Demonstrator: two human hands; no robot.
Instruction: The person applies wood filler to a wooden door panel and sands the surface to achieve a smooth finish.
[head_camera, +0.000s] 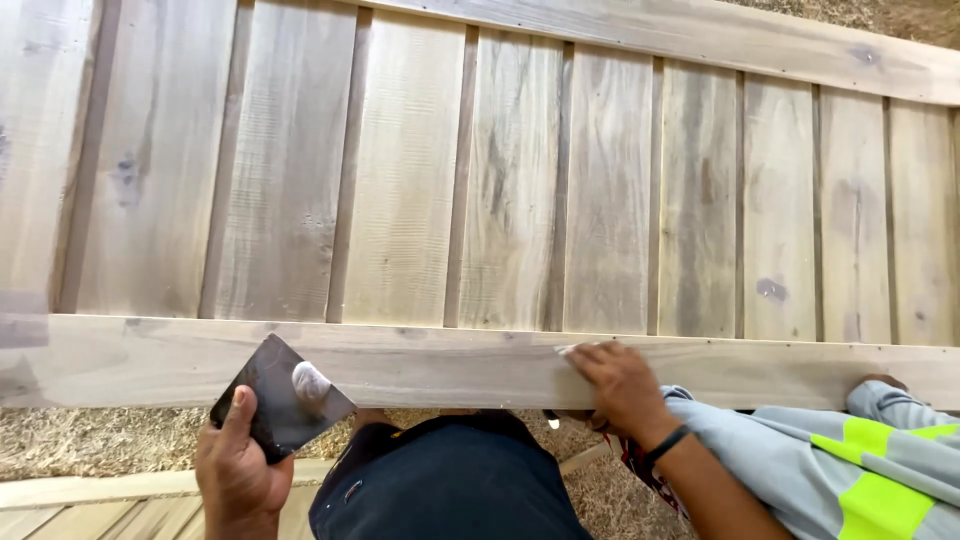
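Planks set side by side in a frame make up the wooden panel (520, 190), which fills most of the view, and its near rail (450, 365) runs straight across the lower part. Against that rail, just left of its middle, the left hand (238, 470) grips a dark, flat scraper blade (280, 395), thumb on top, with a pale dab of filler (310, 381) sitting on the blade's upper face. Further right along the rail, the right hand (622, 385) lies flat, fingers together and pressing a small whitish smear (566, 350) onto the rail's top edge; it holds nothing. Below the rail sit the person's dark trousers (450, 480), a grey sleeve with bright yellow patches (850, 460) and sawdust-strewn ground (90, 440). As a judgement, the dab could slide off if the blade tips, since it rests loose near the edge, and filler pressed by fingertip may smear past the flaw. Both ends of the panel are cut off, the flaw under the fingers is hidden, and whether the grey sleeve belongs to a second person cannot be told.
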